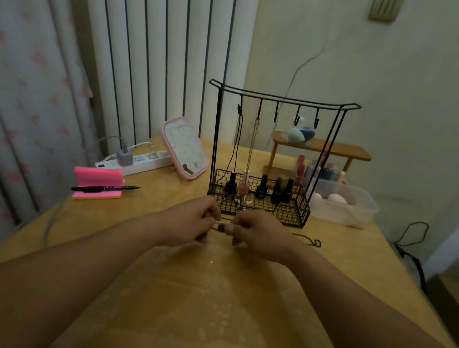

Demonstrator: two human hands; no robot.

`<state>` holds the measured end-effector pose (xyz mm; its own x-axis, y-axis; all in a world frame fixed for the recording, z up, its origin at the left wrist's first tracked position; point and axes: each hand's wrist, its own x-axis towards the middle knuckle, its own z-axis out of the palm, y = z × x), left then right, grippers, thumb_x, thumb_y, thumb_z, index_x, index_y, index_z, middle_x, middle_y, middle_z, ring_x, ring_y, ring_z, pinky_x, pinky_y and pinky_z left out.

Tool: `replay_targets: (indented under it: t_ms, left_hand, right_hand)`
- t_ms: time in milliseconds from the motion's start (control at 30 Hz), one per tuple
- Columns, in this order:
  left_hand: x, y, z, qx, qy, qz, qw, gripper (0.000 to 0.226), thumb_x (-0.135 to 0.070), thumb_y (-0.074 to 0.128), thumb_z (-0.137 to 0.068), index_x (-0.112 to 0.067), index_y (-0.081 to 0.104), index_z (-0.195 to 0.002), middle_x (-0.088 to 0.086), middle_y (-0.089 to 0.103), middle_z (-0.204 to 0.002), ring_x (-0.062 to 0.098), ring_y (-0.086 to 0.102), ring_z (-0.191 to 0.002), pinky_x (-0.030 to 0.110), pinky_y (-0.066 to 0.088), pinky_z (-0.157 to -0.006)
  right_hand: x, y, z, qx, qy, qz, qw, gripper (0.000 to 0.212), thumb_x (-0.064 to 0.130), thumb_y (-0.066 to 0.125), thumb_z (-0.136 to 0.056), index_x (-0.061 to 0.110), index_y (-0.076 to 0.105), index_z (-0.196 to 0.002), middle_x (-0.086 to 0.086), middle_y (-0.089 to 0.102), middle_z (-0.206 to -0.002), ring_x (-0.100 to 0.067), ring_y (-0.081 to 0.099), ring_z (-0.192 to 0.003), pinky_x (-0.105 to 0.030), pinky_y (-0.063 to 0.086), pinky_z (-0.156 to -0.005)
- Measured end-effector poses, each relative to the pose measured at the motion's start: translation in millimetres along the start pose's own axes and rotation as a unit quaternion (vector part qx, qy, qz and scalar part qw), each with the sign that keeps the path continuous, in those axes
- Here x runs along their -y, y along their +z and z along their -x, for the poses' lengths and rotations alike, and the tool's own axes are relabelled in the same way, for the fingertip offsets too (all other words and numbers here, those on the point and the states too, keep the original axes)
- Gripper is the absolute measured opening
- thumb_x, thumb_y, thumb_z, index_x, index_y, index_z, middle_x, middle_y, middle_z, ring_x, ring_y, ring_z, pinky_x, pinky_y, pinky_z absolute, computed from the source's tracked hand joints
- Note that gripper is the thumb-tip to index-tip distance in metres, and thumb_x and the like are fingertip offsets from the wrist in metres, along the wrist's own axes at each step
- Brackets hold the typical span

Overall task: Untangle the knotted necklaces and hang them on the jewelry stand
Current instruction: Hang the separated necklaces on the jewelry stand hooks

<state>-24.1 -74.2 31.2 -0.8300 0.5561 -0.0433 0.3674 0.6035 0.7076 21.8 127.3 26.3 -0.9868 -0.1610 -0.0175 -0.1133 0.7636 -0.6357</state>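
Two bare forearms are seen reaching in from the lower edge over a yellow table (209,299), converging toward its middle. At the far left a pink notepad (97,177) is laid flat with a black pen (105,188) resting across it, tip pointing right; behind these a white power strip (139,161) and a pink-framed mirror (184,148), tilted back, are set. The left hand (192,221) is held just above the table with fingers curled, and one end of a black cord necklace (220,227) is pinched at its fingertips. A short stretch of this necklace, bearing a small dark piece, is drawn between the hands, its long axis running left to right and roughly level. The other side is pinched by the curled fingers of the right hand (256,233), beyond which the loose end is trailed rightward on the table and finished in a small loop. Just behind the hands a black wire jewelry stand (281,98) is stood upright; a dark hanging cord (237,146) and a pale chain (251,147) are hung vertically from its two leftmost hooks. Small bottles (262,187) are kept in its basket. Further right a wooden shelf (321,148) and a clear plastic tub (344,203) are placed.
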Motion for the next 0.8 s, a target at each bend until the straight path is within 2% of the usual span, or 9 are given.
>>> replay_targets:
  t_ms: [100, 200, 233, 333, 467, 600, 700, 800]
  left_hand:
    - [-3.6, 0.1, 0.1, -0.012, -0.008, -0.040, 0.999, 0.023, -0.021, 0.044, -0.110, -0.023, 0.062, -0.123, -0.002, 0.061, -0.098, 0.013, 0.061, -0.083, 0.026, 0.050, -0.069]
    - [-4.0, 3.4, 1.1, -0.009, -0.008, -0.060, 0.998, 0.025, -0.021, 0.046, -0.109, -0.023, 0.068, -0.120, -0.003, 0.065, -0.115, 0.013, 0.060, -0.105, 0.030, 0.051, -0.089]
    - [-3.9, 4.7, 1.8, -0.008, -0.008, -0.058, 0.998, 0.023, -0.023, 0.048, -0.108, -0.023, 0.068, -0.117, -0.003, 0.065, -0.116, 0.015, 0.060, -0.107, 0.032, 0.051, -0.093]
    - [-3.0, 6.6, 5.7, -0.016, -0.002, -0.039, 0.999, 0.020, -0.032, 0.053, -0.107, -0.023, 0.070, -0.107, -0.003, 0.066, -0.106, 0.014, 0.061, -0.099, 0.030, 0.050, -0.085]
    - [0.6, 9.1, 11.8, -0.020, -0.011, -0.018, 1.000, 0.033, -0.041, 0.050, -0.108, -0.022, 0.075, -0.099, -0.004, 0.070, -0.100, 0.014, 0.063, -0.095, 0.028, 0.049, -0.082]
    - [5.6, 12.2, 11.7, -0.085, -0.031, -0.057, 0.994, 0.032, -0.040, 0.050, -0.108, -0.024, 0.072, -0.092, -0.008, 0.066, -0.087, 0.010, 0.061, -0.083, 0.030, 0.048, -0.070]
    - [7.0, 12.5, 10.5, -0.140, -0.031, -0.053, 0.988, 0.033, -0.043, 0.048, -0.108, -0.027, 0.070, -0.090, -0.008, 0.068, -0.087, 0.011, 0.063, -0.083, 0.036, 0.055, -0.077]
    - [8.4, 14.6, 9.6, -0.139, -0.035, -0.079, 0.986, 0.031, -0.043, 0.049, -0.108, -0.027, 0.068, -0.090, -0.005, 0.067, -0.086, 0.015, 0.063, -0.081, 0.036, 0.054, -0.074]
  right_hand:
    - [-5.9, -19.4, 12.8, 0.003, 0.025, -0.047, 0.999, 0.022, 0.037, 0.059, -0.104, 0.020, 0.073, -0.099, 0.001, 0.072, -0.084, -0.017, 0.070, -0.083, -0.039, 0.056, -0.084]
    - [-14.2, -35.8, 21.1, 0.010, 0.051, -0.099, 0.994, 0.024, 0.033, 0.059, -0.105, 0.017, 0.077, -0.100, -0.001, 0.068, -0.076, -0.017, 0.067, -0.072, -0.039, 0.059, -0.080]
    - [-16.1, -40.3, 23.2, 0.015, 0.059, -0.107, 0.992, 0.024, 0.032, 0.060, -0.105, 0.016, 0.077, -0.101, -0.002, 0.067, -0.077, -0.017, 0.065, -0.070, -0.037, 0.059, -0.077]
    - [-18.6, -52.4, 29.0, 0.020, 0.076, -0.115, 0.990, 0.023, 0.031, 0.061, -0.104, 0.015, 0.076, -0.101, -0.004, 0.064, -0.080, -0.019, 0.061, -0.069, -0.032, 0.057, -0.069]
    - [-17.5, -65.6, 35.2, 0.005, 0.072, -0.074, 0.995, 0.019, 0.031, 0.063, -0.103, 0.016, 0.074, -0.099, -0.005, 0.066, -0.090, -0.019, 0.058, -0.074, -0.029, 0.054, -0.065]
    - [-15.6, -75.4, 39.6, 0.016, 0.064, -0.035, 0.997, 0.019, 0.035, 0.063, -0.102, 0.019, 0.074, -0.102, -0.005, 0.069, -0.094, -0.017, 0.057, -0.073, -0.027, 0.050, -0.062]
    - [-14.7, -81.9, 42.3, 0.031, 0.071, -0.009, 0.997, 0.017, 0.033, 0.066, -0.101, 0.018, 0.075, -0.103, -0.006, 0.070, -0.097, -0.017, 0.057, -0.073, -0.027, 0.050, -0.062]
    - [-11.2, -85.5, 43.3, 0.056, 0.070, 0.036, 0.995, 0.011, 0.027, 0.067, -0.101, 0.019, 0.073, -0.103, -0.003, 0.070, -0.098, -0.014, 0.060, -0.076, -0.026, 0.052, -0.066]
